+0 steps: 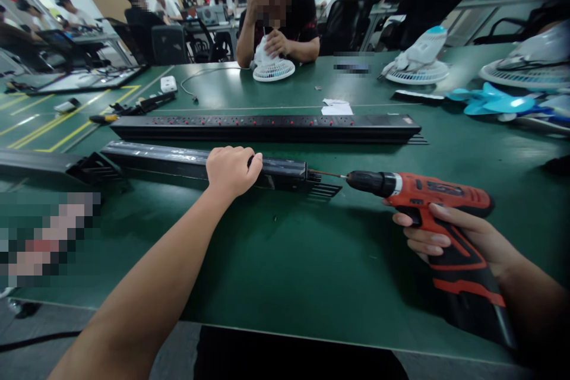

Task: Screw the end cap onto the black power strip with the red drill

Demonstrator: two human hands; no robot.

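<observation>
My left hand [232, 172] is wrapped round a long black metal housing [155, 157] lying on the green table. The housing's right end has a slotted black end piece [324, 191]. In my right hand [439, 231] is an orange and black cordless drill [439, 190], held by its pistol grip and pointing left. A long thin bit [327, 174] runs from the drill's chuck to the housing's right end; whether it sits in a screw there cannot be made out. Behind the housing lies a long black power strip [267, 129] with a row of red dots.
Across the green table [289, 273] a person [278, 18] handles a white fan [274, 68]. More fan parts and blue fan blades [494, 101] lie at the right. Another black housing [40, 166] is at the left, near a yellow-handled tool [103, 119].
</observation>
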